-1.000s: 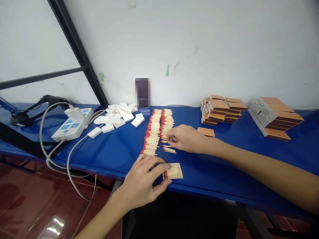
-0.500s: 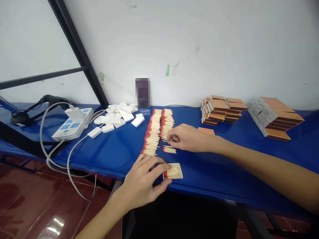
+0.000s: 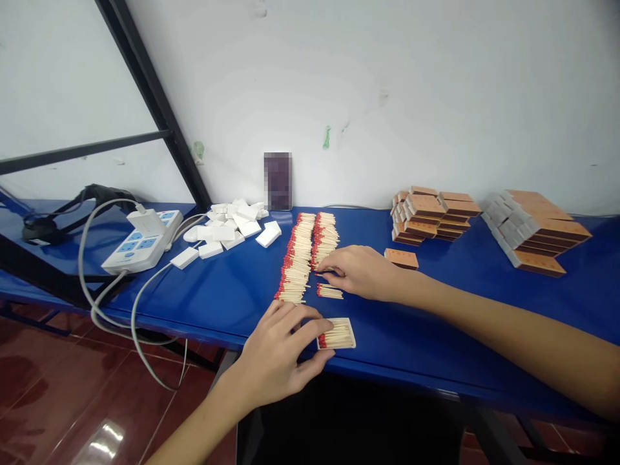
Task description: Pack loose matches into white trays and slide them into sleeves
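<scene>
My left hand [image 3: 285, 352] grips a small white matchbox tray [image 3: 352, 332] at the table's front edge, thumb at its near side and fingers over its left end. Red-headed matches [image 3: 339, 334] lie inside the tray, heads to the left. My right hand [image 3: 361, 271] is closed in a pinch at the near end of the right row of matches [image 3: 325, 236]; matches show at its fingertips, how many I cannot tell. Just below those fingers lies a small group of matches [image 3: 330, 292]. A longer row of matches [image 3: 295, 258] runs alongside on the left.
White trays [image 3: 247, 224] are heaped at the back left, beside a power strip [image 3: 145, 242] with looping cables. A single orange matchbox [image 3: 402, 258] lies behind my right forearm. Stacked matchboxes [image 3: 426, 206] and another stack [image 3: 542, 223] stand back right. A dark pixelated rectangle [image 3: 278, 182] leans on the wall.
My right hand has shifted slightly down, and its fingers have stretched out flatter at the row's near end. My left hand and the tray have stayed in place.
</scene>
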A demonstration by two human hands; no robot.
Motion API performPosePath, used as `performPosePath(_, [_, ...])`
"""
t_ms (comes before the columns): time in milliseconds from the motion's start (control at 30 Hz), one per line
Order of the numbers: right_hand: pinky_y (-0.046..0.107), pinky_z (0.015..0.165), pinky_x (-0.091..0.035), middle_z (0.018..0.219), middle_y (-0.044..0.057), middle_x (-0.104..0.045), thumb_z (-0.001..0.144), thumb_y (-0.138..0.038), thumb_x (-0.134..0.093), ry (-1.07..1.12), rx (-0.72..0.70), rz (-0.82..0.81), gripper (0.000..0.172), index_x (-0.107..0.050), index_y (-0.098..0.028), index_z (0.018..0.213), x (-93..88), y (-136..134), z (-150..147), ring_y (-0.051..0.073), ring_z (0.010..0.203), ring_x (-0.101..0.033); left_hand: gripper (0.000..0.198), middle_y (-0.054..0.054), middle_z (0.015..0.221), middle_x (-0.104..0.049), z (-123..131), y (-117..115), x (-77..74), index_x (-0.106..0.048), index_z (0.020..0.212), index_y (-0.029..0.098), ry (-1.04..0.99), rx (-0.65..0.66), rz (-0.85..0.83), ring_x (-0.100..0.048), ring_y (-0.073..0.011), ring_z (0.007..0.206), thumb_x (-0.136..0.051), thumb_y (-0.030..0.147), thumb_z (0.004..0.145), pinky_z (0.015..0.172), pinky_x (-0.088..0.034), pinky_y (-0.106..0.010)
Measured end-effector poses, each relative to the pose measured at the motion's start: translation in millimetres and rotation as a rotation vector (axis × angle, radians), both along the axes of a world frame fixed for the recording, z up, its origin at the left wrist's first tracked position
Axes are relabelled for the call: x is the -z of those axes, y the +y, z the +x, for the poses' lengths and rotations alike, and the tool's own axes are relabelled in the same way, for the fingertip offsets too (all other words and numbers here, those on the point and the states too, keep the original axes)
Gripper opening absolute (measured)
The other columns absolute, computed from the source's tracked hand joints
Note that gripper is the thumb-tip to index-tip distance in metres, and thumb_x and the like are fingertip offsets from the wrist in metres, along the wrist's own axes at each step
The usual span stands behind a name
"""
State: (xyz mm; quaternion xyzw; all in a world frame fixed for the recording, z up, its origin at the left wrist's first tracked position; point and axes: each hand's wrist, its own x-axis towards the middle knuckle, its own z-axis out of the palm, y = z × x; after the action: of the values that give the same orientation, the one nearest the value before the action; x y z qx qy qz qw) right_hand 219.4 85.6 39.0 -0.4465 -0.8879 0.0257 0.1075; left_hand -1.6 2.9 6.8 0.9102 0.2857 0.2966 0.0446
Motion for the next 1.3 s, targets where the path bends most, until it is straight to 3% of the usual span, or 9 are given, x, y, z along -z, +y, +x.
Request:
performPosePath(133, [0.027, 0.062, -0.033, 0.102, 0.004, -0.076, 0.092, -0.024, -0.050, -0.016, 0.001, 0.003, 0.026, -0.072, -0.023, 0.106, 1.8, 0.2, -0.7, 0.020, 0.089, -0.066, 0.019, -0.005, 0.104, -0.067, 1.2, 0.6, -0.6, -0.062, 0.109, 0.021, -0.002, -0.003, 0.006, -0.060, -0.0197, 0.089, -0.061, 0.028, 0.092, 0.084, -0.042, -0.035])
performPosePath(233, [0.026, 0.058, -0.028, 0.083, 0.003, -0.073, 0.091, -0.024, -0.051, 0.000, 0.020, -0.026, 0.023, -0.073, -0.021, 0.096, 0.7, 0.3, -2.1, 0.016, 0.074, -0.061, 0.018, -0.005, 0.103, -0.067, 1.8, 0.4, -1.4, -0.063, 0.109, 0.021, -0.003, -0.004, 0.014, -0.061, -0.0195, 0.088, -0.061, 0.028, 0.092, 0.082, -0.043, -0.034])
performPosePath(333, [0.025, 0.055, -0.025, 0.062, -0.001, -0.062, 0.089, -0.025, -0.052, 0.046, 0.027, -0.074, 0.021, -0.071, -0.020, 0.080, -1.2, -0.3, -3.1, 0.012, 0.057, -0.048, 0.018, -0.005, 0.103, -0.067, 1.8, 0.0, -2.0, -0.062, 0.109, 0.021, -0.002, -0.001, 0.007, -0.060, -0.0195, 0.088, -0.061, 0.028, 0.092, 0.082, -0.042, -0.034])
performPosePath(467, [0.024, 0.055, -0.024, 0.056, -0.004, -0.052, 0.085, -0.023, -0.054, 0.109, 0.009, -0.120, 0.018, -0.067, -0.020, 0.073, -2.4, -1.3, -2.9, 0.010, 0.052, -0.038, 0.019, -0.005, 0.105, -0.067, 0.8, -0.2, -1.6, -0.062, 0.110, 0.021, -0.003, 0.003, -0.008, -0.059, -0.0198, 0.089, -0.061, 0.027, 0.092, 0.083, -0.041, -0.035])
performPosePath(933, [0.023, 0.055, -0.026, 0.054, -0.006, -0.049, 0.077, -0.014, -0.052, 0.144, -0.037, -0.195, 0.020, -0.058, -0.020, 0.059, -10.6, -3.5, -0.2, 0.009, 0.052, -0.036, 0.017, -0.005, 0.103, -0.067, 1.0, -0.3, -1.5, -0.062, 0.108, 0.021, -0.001, 0.000, 0.007, -0.060, -0.0192, 0.090, -0.061, 0.028, 0.092, 0.083, -0.042, -0.034])
performPosePath(1300, [0.023, 0.055, -0.030, 0.061, -0.004, -0.058, 0.077, -0.015, -0.057, 0.115, -0.010, -0.268, 0.012, -0.065, -0.019, 0.069, -17.9, -5.0, 0.4, 0.010, 0.055, -0.045, 0.017, -0.005, 0.103, -0.067, 1.2, 0.4, -0.7, -0.062, 0.108, 0.021, 0.007, 0.002, -0.005, -0.061, -0.0198, 0.090, -0.060, 0.027, 0.092, 0.083, -0.042, -0.035])
